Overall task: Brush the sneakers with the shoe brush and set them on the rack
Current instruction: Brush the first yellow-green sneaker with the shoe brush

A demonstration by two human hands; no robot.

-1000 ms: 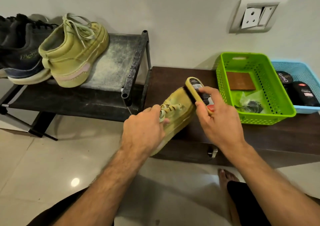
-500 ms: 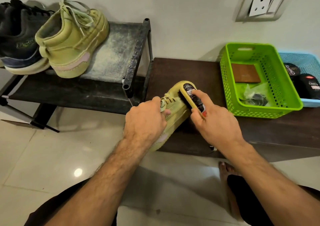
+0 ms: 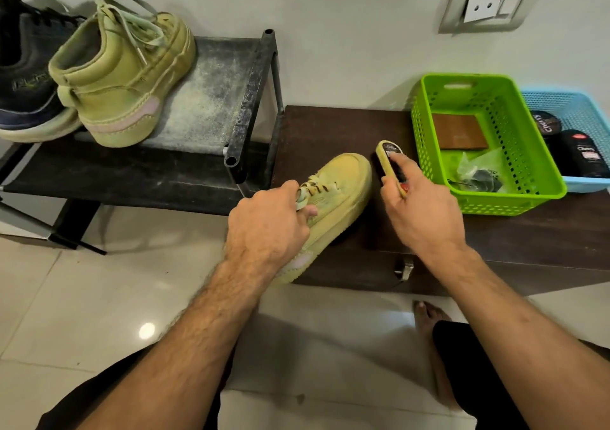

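Left hand (image 3: pixel 267 228) grips the sneaker (image 3: pixel 336 195) at its laces, on the dark bench (image 3: pixel 330 126); right hand (image 3: pixel 419 212) grips the brush (image 3: pixel 389 162) against the toe's side. Best practice: steady the shoe, use short strokes. 1 mate sits on the rack (image 3: pixel 204 99). Tin (image 3: pixel 546 122) label partly reads "Cherry".

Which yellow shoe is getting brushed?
The yellow shoe on the brown bench: the left hand holds it and the right hand holds the brush by its toe. The other one stands untouched on the rack.
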